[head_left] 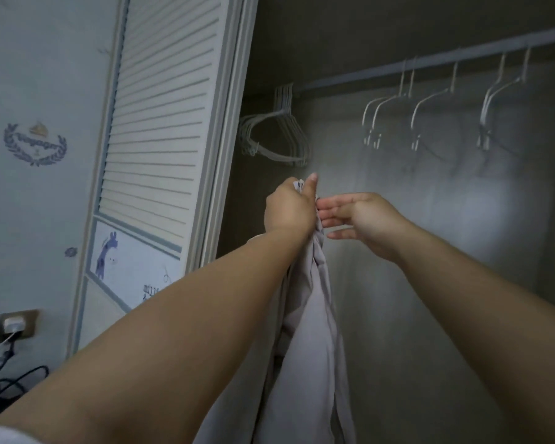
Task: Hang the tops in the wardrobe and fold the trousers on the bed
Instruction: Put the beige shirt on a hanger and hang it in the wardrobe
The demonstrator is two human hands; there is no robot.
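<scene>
Both your arms were raised in front of the open wardrobe (pixel 398 219). Your left hand (pixel 289 208) was curled tight around the bunched top edge of a pale grey-lilac garment (pixel 311 331), thumb pointing up, with a scrap of fabric showing above the fist. The garment hung straight down from that grip in long folds between your forearms and ran out of view at the bottom edge. Whether it was a top or trousers could not be told from this view.

Your right hand (pixel 359 219) was just beside the left, fingers straight and slightly spread, pointing left. The fingertips (pixel 322 216) met the cloth just below the left fist; they held nothing.

The rail (pixel 430 64) ran across the upper wardrobe. A tight bundle of pale hangers (pixel 279 136) hung at its left end, above your left hand and apart from it. Further right, separate clip hangers (pixel 430 107) hung spaced along the rail, all bare.

The louvred door (pixel 161 123) stood to the left. A wall socket (pixel 15 325) with a white plug and dark cables sat low on the left wall.
</scene>
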